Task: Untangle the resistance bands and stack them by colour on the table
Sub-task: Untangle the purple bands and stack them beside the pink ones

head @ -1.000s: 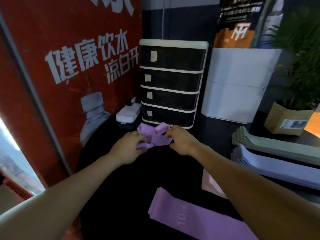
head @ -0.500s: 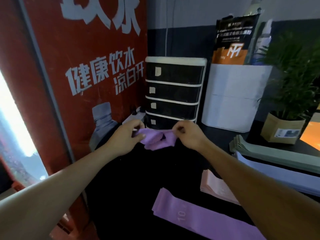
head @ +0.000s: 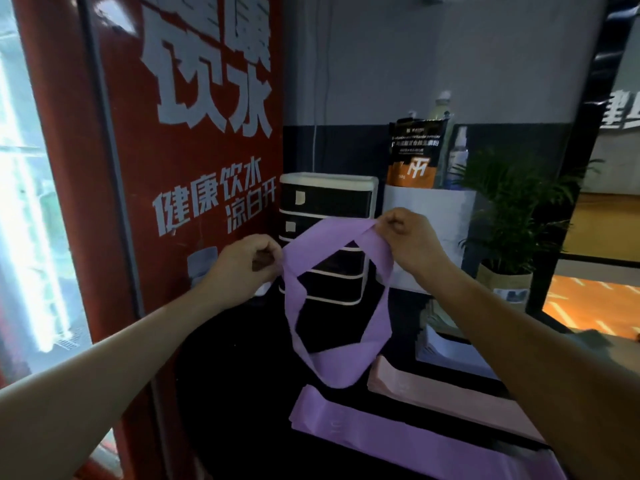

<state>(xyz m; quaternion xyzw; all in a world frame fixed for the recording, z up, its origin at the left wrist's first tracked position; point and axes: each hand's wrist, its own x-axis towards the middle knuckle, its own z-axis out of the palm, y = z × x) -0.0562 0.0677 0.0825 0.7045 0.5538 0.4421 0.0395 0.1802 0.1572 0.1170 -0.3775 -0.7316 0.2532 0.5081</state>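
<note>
Both hands, left [head: 247, 263] and right [head: 405, 235], pinch the band [head: 375, 327] at its 12 o'clock edge; light, limp, stretchy, twisted, best held there

Held band [head: 379, 306] purple; stacks purple [head: 398, 441], pink [head: 433, 389]; table [head: 242, 393] black

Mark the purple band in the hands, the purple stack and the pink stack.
Held purple band [head: 379, 303]: head view, right hanging side of the loop.
Purple stack [head: 398, 441]: head view, flat top band.
Pink stack [head: 433, 393]: head view, top band's middle.
</note>
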